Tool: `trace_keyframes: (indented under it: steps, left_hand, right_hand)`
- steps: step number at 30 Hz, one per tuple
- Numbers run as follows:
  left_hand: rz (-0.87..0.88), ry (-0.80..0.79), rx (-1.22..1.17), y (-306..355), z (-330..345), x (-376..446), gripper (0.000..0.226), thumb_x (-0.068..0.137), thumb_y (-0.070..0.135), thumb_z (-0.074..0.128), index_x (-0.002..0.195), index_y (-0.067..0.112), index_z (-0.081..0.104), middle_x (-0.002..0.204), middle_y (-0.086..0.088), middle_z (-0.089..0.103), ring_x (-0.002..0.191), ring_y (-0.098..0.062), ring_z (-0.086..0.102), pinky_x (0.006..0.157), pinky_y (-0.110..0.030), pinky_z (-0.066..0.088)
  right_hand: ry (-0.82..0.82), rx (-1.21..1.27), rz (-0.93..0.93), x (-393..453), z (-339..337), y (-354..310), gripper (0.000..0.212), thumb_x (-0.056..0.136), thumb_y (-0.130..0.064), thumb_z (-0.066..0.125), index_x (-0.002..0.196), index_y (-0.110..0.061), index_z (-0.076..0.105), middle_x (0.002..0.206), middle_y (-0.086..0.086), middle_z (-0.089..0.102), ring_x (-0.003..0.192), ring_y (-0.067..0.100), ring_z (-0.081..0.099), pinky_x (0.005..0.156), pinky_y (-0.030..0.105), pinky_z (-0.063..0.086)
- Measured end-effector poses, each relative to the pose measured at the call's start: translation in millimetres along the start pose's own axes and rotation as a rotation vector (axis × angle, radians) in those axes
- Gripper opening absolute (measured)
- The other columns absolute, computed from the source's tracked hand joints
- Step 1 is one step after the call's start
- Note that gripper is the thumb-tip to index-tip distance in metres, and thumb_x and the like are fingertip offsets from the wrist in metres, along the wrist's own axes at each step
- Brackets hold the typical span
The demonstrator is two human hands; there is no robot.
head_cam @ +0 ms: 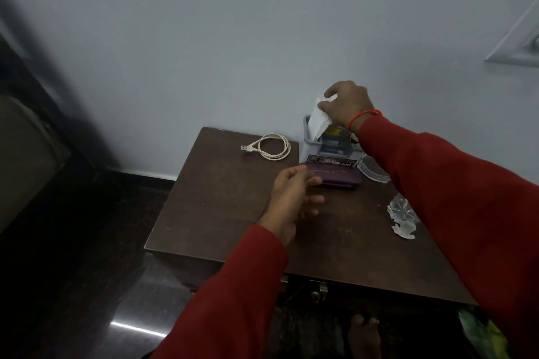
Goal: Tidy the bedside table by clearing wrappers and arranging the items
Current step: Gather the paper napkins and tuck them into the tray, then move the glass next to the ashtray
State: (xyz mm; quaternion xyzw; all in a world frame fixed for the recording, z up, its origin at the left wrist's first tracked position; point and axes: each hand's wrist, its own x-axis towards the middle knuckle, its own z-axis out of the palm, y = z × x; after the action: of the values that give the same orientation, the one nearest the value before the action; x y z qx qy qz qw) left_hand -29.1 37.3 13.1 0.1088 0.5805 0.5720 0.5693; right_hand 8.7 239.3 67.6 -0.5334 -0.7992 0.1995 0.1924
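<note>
Clearly the white paper [318, 119] pinched in the right hand [348, 106] is a light, limp thing: it hangs creased from the fingertips, its lower end dipping into the grey organiser box [329, 143] that stands at the back of the tabletop [221, 213] against the wall. A thumb-and-finger pinch at the top edge looks like all it needs; it would likely crumple or tear sooner than slip. The right grip is closed on that paper. The left hand [291, 198] hovers low over the middle of the tabletop with its fingers loosely curled and nothing in them, the fingertips just beside the purple case [335, 179].

That case lies flat in front of the box, touching or nearly touching its labelled front face. It looks rigid and smooth (probably best taken across its short sides). The white USB cable [271, 146], coiled to the left of the box, is floppy and will likely spring loose unless lifted by the whole coil. A round clear lid or dish [374, 170] sits right of the case, partly hidden under the right sleeve.

The crumpled clear wrappers [402, 217] near the right edge are the feather-light rubbish of the task, crackly and easily scooped in one closed fist.

As for contents, the organiser box holds something dark with a yellow patch in its rear compartment; what it is cannot be told. Its front tray looks empty.
</note>
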Motion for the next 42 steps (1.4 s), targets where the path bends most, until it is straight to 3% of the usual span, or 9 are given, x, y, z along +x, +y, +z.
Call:
trace_keyframes:
  steps: [6, 9, 14, 22, 26, 32, 35, 39, 42]
  left_hand:
    - [0.001, -0.011, 0.008, -2, -2, 2, 0.027, 0.101, 0.026, 0.053, 0.128, 0.026, 0.055, 0.112, 0.0, 0.075, 0.08, -0.019, 0.068, 0.06, -0.031, 0.051]
    - [0.006, -0.016, 0.006, -2, -1, 1, 0.026, 0.101, 0.027, 0.053, 0.127, 0.026, 0.055, 0.111, 0.0, 0.075, 0.08, -0.02, 0.068, 0.061, -0.031, 0.051]
    - [0.024, -0.007, 0.017, -3, -4, 4, 0.022, 0.101, 0.027, 0.054, 0.123, 0.026, 0.058, 0.109, -0.001, 0.076, 0.078, -0.02, 0.069, 0.059, -0.031, 0.051]
    - [0.125, 0.011, 0.001, -11, 5, 5, 0.019, 0.101, 0.021, 0.052, 0.118, 0.022, 0.062, 0.109, -0.004, 0.076, 0.075, -0.021, 0.069, 0.057, -0.031, 0.049]
    - [0.209, 0.021, -0.025, -19, 13, 3, 0.021, 0.096, 0.01, 0.06, 0.114, 0.019, 0.063, 0.1, -0.004, 0.075, 0.073, -0.021, 0.069, 0.06, -0.032, 0.05]
    - [0.231, 0.017, 0.079, -31, 26, -3, 0.02, 0.097, 0.012, 0.061, 0.117, 0.017, 0.063, 0.107, -0.006, 0.076, 0.069, -0.017, 0.069, 0.056, -0.029, 0.049]
    - [0.241, 0.004, 0.16, -38, 26, -3, 0.021, 0.098, 0.013, 0.06, 0.119, 0.015, 0.063, 0.111, -0.008, 0.075, 0.068, -0.016, 0.068, 0.058, -0.029, 0.048]
    - [0.256, 0.007, 0.219, -41, 21, -1, 0.022, 0.099, 0.012, 0.059, 0.12, 0.014, 0.063, 0.113, -0.009, 0.074, 0.069, -0.015, 0.068, 0.058, -0.029, 0.047]
    - [0.259, 0.002, 0.235, -41, 20, 0, 0.024, 0.1, 0.013, 0.058, 0.123, 0.013, 0.062, 0.113, -0.009, 0.074, 0.071, -0.016, 0.068, 0.057, -0.028, 0.047]
  right_hand:
    - [-0.049, 0.054, 0.072, -3, 5, 2, 0.03, 0.086, -0.02, 0.073, 0.115, -0.01, 0.07, 0.122, 0.015, 0.067, 0.107, 0.027, 0.067, 0.08, 0.019, 0.046]
    - [-0.119, 0.103, 0.115, -9, 1, 3, 0.024, 0.089, -0.019, 0.072, 0.109, -0.004, 0.07, 0.109, 0.016, 0.07, 0.078, 0.029, 0.072, 0.065, 0.028, 0.061]
    - [-0.08, 0.361, 0.059, -27, -41, 1, 0.016, 0.096, -0.017, 0.059, 0.095, -0.003, 0.067, 0.092, 0.021, 0.074, 0.07, 0.033, 0.075, 0.064, 0.039, 0.062]
    - [0.311, 0.529, -0.158, -132, -134, 65, 0.017, 0.094, -0.012, 0.063, 0.109, -0.009, 0.07, 0.09, 0.012, 0.072, 0.066, 0.019, 0.062, 0.057, 0.03, 0.056]
    - [0.522, 0.317, -0.03, -165, -114, 136, 0.025, 0.089, -0.024, 0.07, 0.113, -0.021, 0.067, 0.098, 0.002, 0.065, 0.074, 0.015, 0.058, 0.076, 0.046, 0.056]
    - [0.2, 0.245, 0.212, -175, -77, 170, 0.1, 0.06, -0.061, 0.083, 0.141, -0.026, 0.037, 0.128, 0.009, 0.041, 0.118, 0.028, 0.046, 0.101, 0.042, 0.043]
    - [0.232, 0.214, 0.245, -176, -70, 172, 0.096, 0.059, -0.049, 0.089, 0.133, -0.017, 0.037, 0.132, 0.016, 0.039, 0.123, 0.032, 0.044, 0.104, 0.046, 0.042]
    - [0.316, 0.239, 0.28, -181, -81, 176, 0.078, 0.064, -0.039, 0.09, 0.114, -0.014, 0.036, 0.119, 0.01, 0.044, 0.108, 0.026, 0.047, 0.088, 0.036, 0.043]
    - [0.146, 0.242, 0.411, -189, -83, 181, 0.07, 0.071, -0.04, 0.086, 0.108, -0.016, 0.031, 0.107, 0.011, 0.051, 0.096, 0.027, 0.054, 0.077, 0.031, 0.04]
